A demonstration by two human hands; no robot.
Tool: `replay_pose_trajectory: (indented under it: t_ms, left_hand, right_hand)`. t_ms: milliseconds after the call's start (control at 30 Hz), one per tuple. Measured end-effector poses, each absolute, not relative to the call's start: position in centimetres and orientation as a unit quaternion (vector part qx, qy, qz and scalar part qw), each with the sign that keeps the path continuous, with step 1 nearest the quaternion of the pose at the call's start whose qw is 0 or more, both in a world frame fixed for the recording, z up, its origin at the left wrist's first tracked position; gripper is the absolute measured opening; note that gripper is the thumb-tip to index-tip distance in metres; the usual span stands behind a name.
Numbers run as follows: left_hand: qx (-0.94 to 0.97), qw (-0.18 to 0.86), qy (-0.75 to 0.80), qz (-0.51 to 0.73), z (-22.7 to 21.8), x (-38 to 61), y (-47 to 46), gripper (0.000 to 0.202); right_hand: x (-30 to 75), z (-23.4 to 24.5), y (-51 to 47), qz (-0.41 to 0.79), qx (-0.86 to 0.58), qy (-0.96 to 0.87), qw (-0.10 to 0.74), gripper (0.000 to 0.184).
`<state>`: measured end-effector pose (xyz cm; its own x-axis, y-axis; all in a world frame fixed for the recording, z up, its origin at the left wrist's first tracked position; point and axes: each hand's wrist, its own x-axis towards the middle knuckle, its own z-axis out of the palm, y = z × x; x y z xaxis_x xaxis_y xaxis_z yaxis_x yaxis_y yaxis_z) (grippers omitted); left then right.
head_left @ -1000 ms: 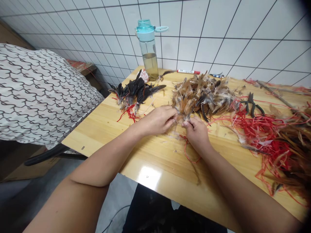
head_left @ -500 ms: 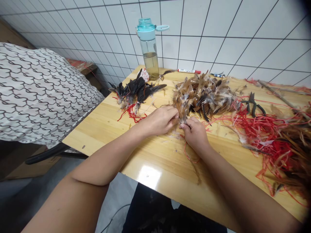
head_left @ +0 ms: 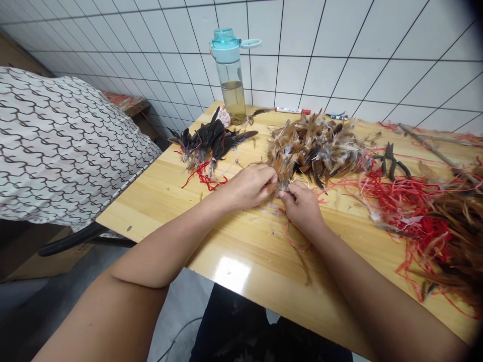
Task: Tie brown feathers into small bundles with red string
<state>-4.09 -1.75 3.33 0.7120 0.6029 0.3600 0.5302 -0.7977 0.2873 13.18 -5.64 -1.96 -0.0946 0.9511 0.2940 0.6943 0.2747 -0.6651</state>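
Head view: feather bundle [head_left: 284, 170], tips wallward, long axis fore-aft; right hand [head_left: 303, 205] pinches base; left hand [head_left: 251, 185] curled, hold unclear.

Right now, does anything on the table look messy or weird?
The red strings at the right look messiest: they lie tangled beside the pliers and run into the brown feathers there. Loose fluff also dots the table near the right hand. Nothing looks spilled.
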Motion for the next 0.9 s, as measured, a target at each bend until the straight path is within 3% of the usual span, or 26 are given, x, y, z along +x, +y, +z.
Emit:
replay_pose_trajectory:
  t_ms: [167,433,700,800,900]
  left_hand:
    - [0.922,0.068,0.302,0.232,3.0,-3.9,-1.8,0.017]
    - [0.914,0.085,0.294,0.267,2.6,-3.8,-1.6,0.01]
    - [0.832,0.061,0.367,0.412,3.7,-4.5,-1.3,0.014]
    - [0.816,0.126,0.404,0.393,3.6,-4.5,-1.1,0.011]
    - [0.805,0.286,0.405,0.324,2.8,-3.8,-1.1,0.013]
  right_hand:
    - [13.1,-1.9,-5.7,0.183,-0.572,-0.72,0.349,0.026]
    - [13.0,-2.1,-5.7,0.176,-0.555,-0.733,0.351,0.024]
    - [13.7,-1.9,-5.4,0.228,-0.546,-0.68,0.434,0.019]
    - [14.0,-1.7,-5.2,0.248,-0.55,-0.656,0.453,0.02]
    - [14.0,-1.7,-5.2,0.244,-0.54,-0.663,0.457,0.02]
